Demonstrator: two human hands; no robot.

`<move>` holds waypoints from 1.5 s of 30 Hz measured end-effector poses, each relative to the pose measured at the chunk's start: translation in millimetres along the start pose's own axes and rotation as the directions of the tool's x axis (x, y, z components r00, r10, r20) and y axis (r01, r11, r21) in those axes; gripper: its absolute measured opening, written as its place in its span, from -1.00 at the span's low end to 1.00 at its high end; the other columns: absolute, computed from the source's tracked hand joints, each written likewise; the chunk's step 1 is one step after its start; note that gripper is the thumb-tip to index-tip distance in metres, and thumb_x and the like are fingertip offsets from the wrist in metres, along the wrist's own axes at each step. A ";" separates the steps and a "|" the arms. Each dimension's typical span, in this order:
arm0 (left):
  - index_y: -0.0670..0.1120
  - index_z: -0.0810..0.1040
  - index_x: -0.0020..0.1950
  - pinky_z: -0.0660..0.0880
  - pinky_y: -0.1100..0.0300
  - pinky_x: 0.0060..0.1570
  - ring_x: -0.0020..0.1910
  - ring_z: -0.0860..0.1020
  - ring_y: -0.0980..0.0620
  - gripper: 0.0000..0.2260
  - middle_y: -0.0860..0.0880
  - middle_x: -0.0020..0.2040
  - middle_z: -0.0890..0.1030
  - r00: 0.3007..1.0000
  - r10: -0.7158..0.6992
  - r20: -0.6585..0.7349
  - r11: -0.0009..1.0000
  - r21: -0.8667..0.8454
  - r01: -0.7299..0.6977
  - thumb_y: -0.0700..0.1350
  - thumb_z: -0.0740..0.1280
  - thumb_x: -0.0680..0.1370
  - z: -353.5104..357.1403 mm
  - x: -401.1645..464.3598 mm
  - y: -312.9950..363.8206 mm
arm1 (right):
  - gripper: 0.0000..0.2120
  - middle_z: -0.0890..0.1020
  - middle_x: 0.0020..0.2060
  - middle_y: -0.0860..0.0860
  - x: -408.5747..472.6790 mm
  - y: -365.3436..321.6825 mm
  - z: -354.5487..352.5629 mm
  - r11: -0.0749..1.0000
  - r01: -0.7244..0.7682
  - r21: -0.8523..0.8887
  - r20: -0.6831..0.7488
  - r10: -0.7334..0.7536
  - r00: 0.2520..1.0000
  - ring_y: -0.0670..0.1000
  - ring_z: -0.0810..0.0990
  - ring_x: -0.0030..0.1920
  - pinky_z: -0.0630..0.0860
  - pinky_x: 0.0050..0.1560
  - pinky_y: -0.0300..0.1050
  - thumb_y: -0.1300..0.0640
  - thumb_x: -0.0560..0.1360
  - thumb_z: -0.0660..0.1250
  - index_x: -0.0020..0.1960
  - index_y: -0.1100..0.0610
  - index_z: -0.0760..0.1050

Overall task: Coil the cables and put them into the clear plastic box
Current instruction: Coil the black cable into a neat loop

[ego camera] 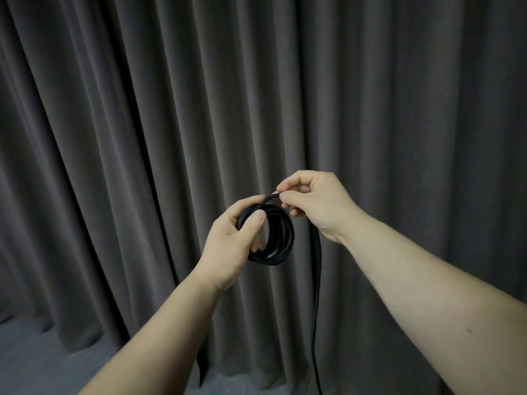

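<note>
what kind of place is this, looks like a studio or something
Probably an indoor room set up as a plain recording space, though little shows. A dark grey pleated curtain fills the whole background, hanging to a grey floor. No furniture is in view, only the left hand and right hand coiling a black cable.

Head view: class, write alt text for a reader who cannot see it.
Two bare hands coil a black cable before a dark grey curtain. The left hand grips the coil; the right hand pinches the next loop, the rest hanging down.
</note>
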State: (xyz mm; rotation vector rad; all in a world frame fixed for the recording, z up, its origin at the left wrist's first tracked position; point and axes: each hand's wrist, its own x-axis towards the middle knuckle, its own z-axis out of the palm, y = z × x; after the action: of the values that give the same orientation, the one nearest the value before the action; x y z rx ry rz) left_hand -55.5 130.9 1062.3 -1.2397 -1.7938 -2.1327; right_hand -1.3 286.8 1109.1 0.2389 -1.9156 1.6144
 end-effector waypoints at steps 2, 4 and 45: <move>0.17 0.63 0.07 0.34 0.05 -0.23 -0.48 0.33 0.08 -0.80 0.04 -0.48 0.37 1.000 0.001 -0.011 1.000 -0.001 -0.001 0.06 0.35 0.47 2.6 -0.2 2.5 | -0.80 0.59 -0.37 0.07 -1.4 2.3 0.4 0.999 0.026 -0.024 -0.015 -0.026 1.000 -0.06 0.48 -0.39 0.45 -0.35 -0.30 0.40 0.46 0.34 -0.21 0.13 0.58; 0.11 0.62 0.10 0.35 0.08 -0.25 -0.49 0.34 0.09 -0.80 0.03 -0.48 0.37 0.998 -0.008 -0.055 1.000 -0.022 0.007 -0.01 0.30 0.51 5.2 -0.3 5.1 | -0.79 0.60 -0.34 0.03 -4.6 6.5 3.4 0.996 0.060 -0.066 -0.028 -0.062 0.998 -0.05 0.49 -0.35 0.46 -0.28 -0.31 0.39 0.47 0.33 -0.19 0.10 0.59; 0.08 0.44 0.30 0.54 0.26 -0.10 -0.36 0.56 0.10 -0.73 0.08 -0.40 0.57 0.974 0.126 -0.187 0.990 0.086 -0.112 -0.15 0.25 0.62 28.6 5.6 17.8 | -0.57 0.54 -0.37 -0.07 -5.1 34.6 45.5 0.985 -0.002 -0.175 -0.337 -0.058 0.940 -0.01 0.53 -0.28 0.47 -0.18 -0.08 -0.20 0.61 -0.03 -0.20 0.02 0.44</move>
State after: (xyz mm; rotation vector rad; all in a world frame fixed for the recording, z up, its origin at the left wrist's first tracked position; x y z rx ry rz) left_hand -35.0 152.4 1079.1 -1.0560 -1.6601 -2.0235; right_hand -30.0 251.0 1074.6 -0.0822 -1.7579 1.3571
